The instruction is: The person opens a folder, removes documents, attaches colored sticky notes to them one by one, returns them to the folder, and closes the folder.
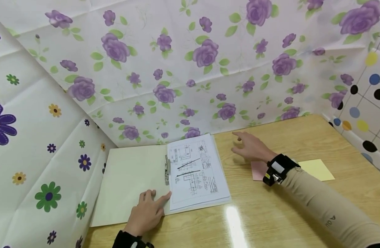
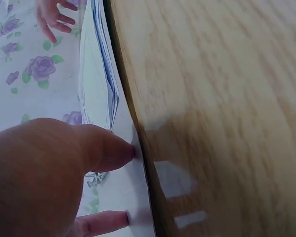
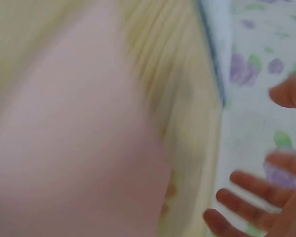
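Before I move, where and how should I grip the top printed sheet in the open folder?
Probably pinch the printed sheet by its lower right corner, coming from the right: it lies flat, the metal clip sits along its left edge, and that corner is uncovered.

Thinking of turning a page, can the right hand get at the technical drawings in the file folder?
Probably yes: the right hand looks empty beside the technical drawings, and the head view shows only bare wooden table between them. The left hand rests near their opposite edge.
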{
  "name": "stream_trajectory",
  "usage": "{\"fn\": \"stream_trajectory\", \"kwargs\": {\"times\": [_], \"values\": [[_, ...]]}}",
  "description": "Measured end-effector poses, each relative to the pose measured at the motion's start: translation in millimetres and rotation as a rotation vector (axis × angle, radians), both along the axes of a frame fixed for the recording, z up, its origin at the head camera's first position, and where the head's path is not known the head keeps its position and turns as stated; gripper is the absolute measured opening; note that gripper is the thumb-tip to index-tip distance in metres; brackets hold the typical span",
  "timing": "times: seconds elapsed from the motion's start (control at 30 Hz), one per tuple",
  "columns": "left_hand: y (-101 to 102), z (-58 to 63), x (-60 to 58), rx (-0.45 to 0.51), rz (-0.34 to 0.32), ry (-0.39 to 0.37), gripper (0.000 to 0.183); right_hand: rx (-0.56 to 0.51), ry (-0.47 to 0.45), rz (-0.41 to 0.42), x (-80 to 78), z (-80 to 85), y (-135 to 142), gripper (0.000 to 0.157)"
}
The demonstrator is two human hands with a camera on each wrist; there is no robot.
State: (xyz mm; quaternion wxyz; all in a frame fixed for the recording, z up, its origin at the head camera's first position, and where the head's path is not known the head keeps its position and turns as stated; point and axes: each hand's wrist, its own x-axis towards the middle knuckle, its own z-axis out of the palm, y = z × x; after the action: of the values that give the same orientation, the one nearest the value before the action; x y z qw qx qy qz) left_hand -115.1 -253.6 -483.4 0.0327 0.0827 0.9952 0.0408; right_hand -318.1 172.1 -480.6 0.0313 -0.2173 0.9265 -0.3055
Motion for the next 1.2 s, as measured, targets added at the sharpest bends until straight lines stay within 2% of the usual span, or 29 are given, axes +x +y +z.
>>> {"fn": "stream_trajectory", "kwargs": {"times": [0.13, 0.2, 0.27, 0.4, 0.53, 0.93, 1.2], "values": [[0, -0.9, 0.7, 0.002, 0.005, 0.003, 0.049, -0.378, -0.433, -0.107, -0.3, 4.7, -13, 0.097], [0, -1.2, 0.7, -0.002, 0.007, 0.006, 0.049, -0.501, -0.605, -0.138, -0.9, 7.9, -20, 0.102], [0, -1.1, 0.8, -0.007, 0.008, 0.009, 0.049, -0.583, -0.731, -0.159, -0.7, 9.7, -27, 0.102], [-1, -1.2, 0.9, -0.014, 0.006, 0.019, 0.048, -0.638, -0.873, -0.142, 2.9, 13.3, -43, 0.099], [-1, -1.8, 0.5, -0.015, 0.006, 0.029, 0.048, -0.655, -0.940, -0.135, 5.8, 12.9, -57, 0.100], [-2, 0.7, 1.3, -0.014, 0.005, 0.023, 0.048, -0.647, -0.970, -0.228, 9.8, 11.9, -80, 0.103], [0, 1.7, 0.4, -0.005, 0.014, -0.002, 0.050, -0.579, -0.962, -0.273, 12.1, 18.3, -92, 0.098]]}}
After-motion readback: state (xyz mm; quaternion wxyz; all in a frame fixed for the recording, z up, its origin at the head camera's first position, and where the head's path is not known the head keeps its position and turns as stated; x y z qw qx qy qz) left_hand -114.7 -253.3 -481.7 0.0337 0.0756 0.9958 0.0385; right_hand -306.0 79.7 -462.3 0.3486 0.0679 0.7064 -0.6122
